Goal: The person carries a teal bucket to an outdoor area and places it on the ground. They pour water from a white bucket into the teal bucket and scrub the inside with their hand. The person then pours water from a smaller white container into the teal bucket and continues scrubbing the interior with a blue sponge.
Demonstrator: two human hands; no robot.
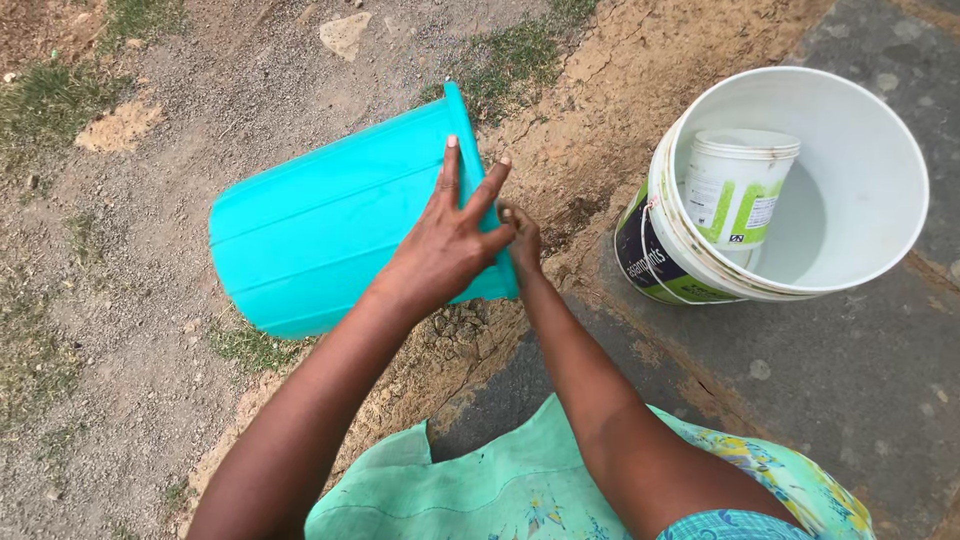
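Observation:
A turquoise plastic bin (pixel 310 240) is tipped on its side over the dirt, its mouth pointing right toward a damp earth patch. My left hand (pixel 450 240) lies flat against the bin's wall near the rim, fingers spread and pressing on it. My right hand (pixel 520 235) curls round the rim at the bin's mouth, mostly hidden behind the left hand. To the right, a large white bucket (pixel 880 240) stands upright on the grey paving with a smaller white tub (pixel 738 185) inside it.
Gravelly dirt with tufts of grass (pixel 50 100) spreads on the left. A strip of orange-brown soil (pixel 620 90) runs diagonally between dirt and grey concrete paving (pixel 850 400). My green patterned garment (pixel 500 490) fills the lower edge.

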